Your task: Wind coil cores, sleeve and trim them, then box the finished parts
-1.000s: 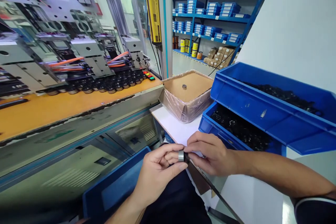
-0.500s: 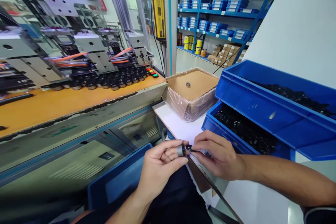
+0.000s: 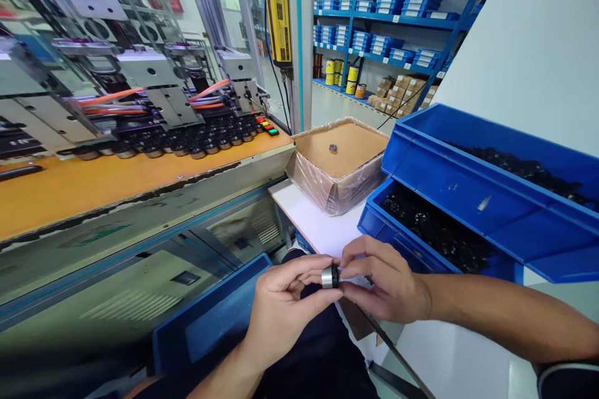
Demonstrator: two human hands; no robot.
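In front of my lap, my left hand (image 3: 283,299) grips a short silvery metal ring (image 3: 327,278) between thumb and fingers. A black plastic part (image 3: 335,276) sits against the ring's right-hand end. My right hand (image 3: 388,280) has its thumb and fingertips closed at that black part, partly covering it. Something dark shows under the curled right fingers, too hidden to name.
Two stacked blue bins (image 3: 435,246) with black parts stand to the right. A plastic-wrapped cardboard box (image 3: 322,184) holds one small round piece (image 3: 332,148). Left is an orange bench (image 3: 116,184) with several rows of black-topped pieces (image 3: 196,143) below machine fixtures. A blue tub (image 3: 210,324) sits below.
My right hand has brought the black part from a small gap up against the metal ring. The ring has turned slightly in my left hand. The view has shifted a little.
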